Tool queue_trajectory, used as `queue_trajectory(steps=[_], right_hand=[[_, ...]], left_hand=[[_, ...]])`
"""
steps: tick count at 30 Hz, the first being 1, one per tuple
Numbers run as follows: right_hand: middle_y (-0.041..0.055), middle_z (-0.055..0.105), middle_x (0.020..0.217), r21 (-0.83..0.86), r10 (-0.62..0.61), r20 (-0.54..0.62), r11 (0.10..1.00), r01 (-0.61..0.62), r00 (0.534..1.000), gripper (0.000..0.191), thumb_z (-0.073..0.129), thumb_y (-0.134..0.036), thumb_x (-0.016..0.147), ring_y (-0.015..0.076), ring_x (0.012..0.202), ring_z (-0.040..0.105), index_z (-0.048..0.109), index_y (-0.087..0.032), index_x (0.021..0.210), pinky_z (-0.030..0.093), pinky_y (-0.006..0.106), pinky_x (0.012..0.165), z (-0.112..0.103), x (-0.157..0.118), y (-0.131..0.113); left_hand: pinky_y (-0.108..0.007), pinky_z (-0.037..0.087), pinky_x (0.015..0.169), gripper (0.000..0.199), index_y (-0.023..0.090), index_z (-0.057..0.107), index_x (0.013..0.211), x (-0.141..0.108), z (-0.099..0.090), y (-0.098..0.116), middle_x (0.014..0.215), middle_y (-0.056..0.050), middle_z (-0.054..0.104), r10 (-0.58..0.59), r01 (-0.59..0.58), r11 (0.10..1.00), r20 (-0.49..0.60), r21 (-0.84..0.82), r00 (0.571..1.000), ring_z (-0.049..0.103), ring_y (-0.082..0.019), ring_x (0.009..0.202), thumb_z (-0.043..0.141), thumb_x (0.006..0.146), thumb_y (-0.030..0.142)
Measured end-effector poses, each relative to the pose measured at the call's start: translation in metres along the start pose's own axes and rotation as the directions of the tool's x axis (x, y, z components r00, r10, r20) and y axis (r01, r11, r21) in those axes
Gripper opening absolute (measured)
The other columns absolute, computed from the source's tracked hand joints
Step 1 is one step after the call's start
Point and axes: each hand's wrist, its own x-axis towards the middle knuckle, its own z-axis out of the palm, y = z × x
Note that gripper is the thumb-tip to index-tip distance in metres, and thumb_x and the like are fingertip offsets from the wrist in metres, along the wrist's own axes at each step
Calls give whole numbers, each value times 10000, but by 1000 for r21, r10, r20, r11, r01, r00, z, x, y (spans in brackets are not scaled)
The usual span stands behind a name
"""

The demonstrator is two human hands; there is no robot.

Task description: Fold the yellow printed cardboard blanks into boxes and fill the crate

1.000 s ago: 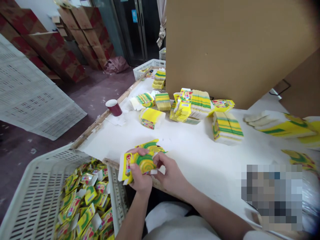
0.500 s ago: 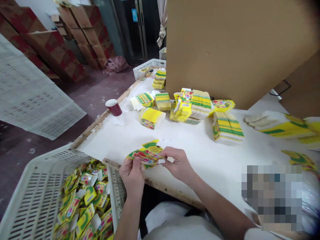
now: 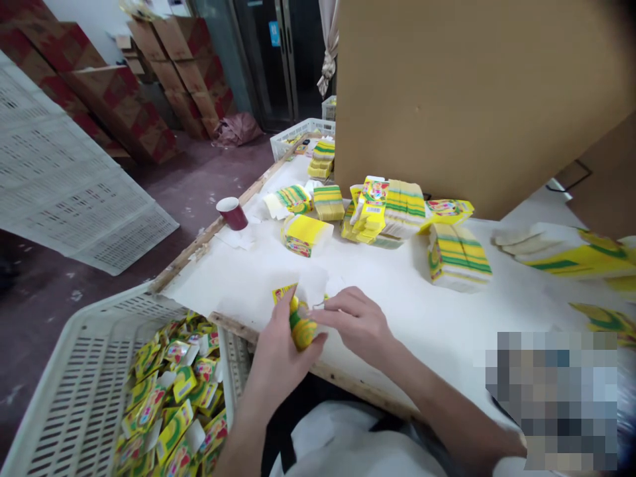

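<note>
Over the front of the white table, my left hand (image 3: 278,354) is wrapped around a small yellow and green printed carton (image 3: 302,331). The carton is bent or partly folded, and white inner board shows at its top. My right hand (image 3: 360,324) comes in from the right, fingers close together, with its fingertips on the carton's right edge. Exactly what those fingertips pinch is blurred. Below on the left, a white plastic crate (image 3: 74,371) holds many folded cartons (image 3: 171,424) of the same print.
Bundles of flat cartons (image 3: 460,255) stand across the table (image 3: 387,281), with another bundle (image 3: 308,232) nearer the middle. A maroon cup (image 3: 232,215) stands by the wooden left edge. Behind rises a large cardboard sheet (image 3: 422,86). Stacked boxes (image 3: 119,106) fill the far left.
My left hand has moved right and turned, and its grip now wraps around the carton. The carton has gone from flattish to bent or folded. My right hand has shifted slightly right.
</note>
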Motion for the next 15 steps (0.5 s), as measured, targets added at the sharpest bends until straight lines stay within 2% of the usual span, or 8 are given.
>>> queue_trajectory(steps=[2, 4, 6, 8, 10, 12, 14, 15], right_hand=[[42, 662, 844, 85, 130, -89, 989, -122, 988, 318, 475, -17, 814, 132, 770, 580, 621, -220, 1011, 464, 263, 685, 6, -6, -7], [55, 651, 942, 253, 285, -81, 933, -257, 955, 356, 523, -36, 770, 151, 845, 596, 579, -226, 1067, 480, 284, 742, 9, -10, -12], [46, 631, 959, 448, 474, -56, 798, -402, 879, 423, 585, -95, 733, 150, 795, 604, 504, -233, 1124, 490, 296, 731, 8, -11, -14], [11, 609, 882, 582, 642, -2, 624, -521, 767, 429, 644, -159, 694, 120, 657, 577, 488, -227, 1088, 483, 264, 634, 6, -7, -10], [-15, 584, 758, 663, 742, 131, 428, -614, 658, 286, 668, -230, 679, 104, 576, 531, 550, -195, 938, 447, 230, 547, 5, -1, -2], [-15, 577, 663, 718, 769, 354, 142, -681, 533, 186, 658, -315, 692, 114, 565, 532, 587, -169, 784, 434, 229, 524, 9, 3, 3], [-6, 597, 630, 709, 694, 591, -203, -676, 412, 236, 655, -381, 689, 130, 576, 558, 602, -160, 754, 451, 243, 543, 17, 2, 4], [2, 619, 655, 680, 635, 675, -338, -650, 376, 268, 671, -398, 674, 137, 598, 577, 609, -159, 780, 463, 252, 567, 21, 1, 3]], left_hand=[[-398, 452, 907, 700, 141, 253, 1341, 3, 11, -3, 1229, -153, 508, -21, 22, 1000, -124, 3, 992, 520, -251, 1123, 559, 756, 375], [-392, 482, 857, 696, 140, 275, 1322, 4, 14, -6, 1159, -142, 544, -38, 42, 999, -185, 19, 982, 560, -254, 1057, 579, 737, 362], [-386, 498, 827, 696, 158, 285, 1315, 4, 14, -10, 1132, -128, 558, -32, 41, 998, -201, 41, 979, 579, -254, 1023, 599, 723, 345], [-380, 491, 851, 701, 178, 274, 1320, 2, 15, -12, 1185, -128, 533, 39, -28, 998, -191, 61, 981, 562, -252, 1060, 609, 721, 318], [-371, 471, 893, 698, 188, 268, 1322, -1, 20, -14, 1240, -132, 497, 164, -155, 986, -177, 64, 971, 534, -245, 1107, 614, 723, 282], [-356, 463, 907, 706, 186, 272, 1316, -4, 27, -15, 1244, -134, 485, 270, -268, 962, -218, 40, 938, 522, -237, 1118, 633, 713, 254], [-343, 467, 899, 724, 181, 281, 1306, -7, 33, -16, 1218, -132, 487, 311, -323, 946, -301, 11, 901, 523, -232, 1106, 660, 691, 234], [-341, 468, 895, 731, 178, 285, 1300, -8, 35, -16, 1206, -129, 485, 315, -335, 942, -335, -4, 888, 523, -231, 1100, 670, 681, 226]])
